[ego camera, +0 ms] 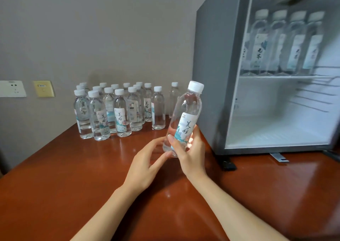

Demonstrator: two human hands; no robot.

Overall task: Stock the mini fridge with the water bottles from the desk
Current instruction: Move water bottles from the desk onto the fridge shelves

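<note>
Status: right hand point(191, 154) grips the held bottle point(185, 115) around its lower body, thumb across the label, fingers wrapped behind. Bottle is off the desk point(73, 176), tilted slightly right, white cap up, just in front of the mini fridge point(211, 75) at its left front corner.

Left hand point(147, 165) is not gripping: fingers extended and relaxed, fingertips at the bottle's base. Can't tell if they actually touch it.

Mini fridge sits on the right side of the desk with its interior exposed. Shelf bottles point(283, 44): four in front, upright in a row on the wire shelf point(276, 77), caps up, labels facing out; more label edges show behind on the left, count unclear. Lower compartment floor is white; that part of the view is blurred.

Desk bottles point(119, 110): dense upright cluster near the far edge of the desk, by the wall, well left of the fridge. Some have labels facing the camera, others turned away. One lone bottle point(173, 99) stands apart from the cluster, between it and the fridge's side, partly hidden by the held bottle.

Wall behind, left: white socket point(12, 88) with a yellow plate point(43, 88) just beside it.
</note>
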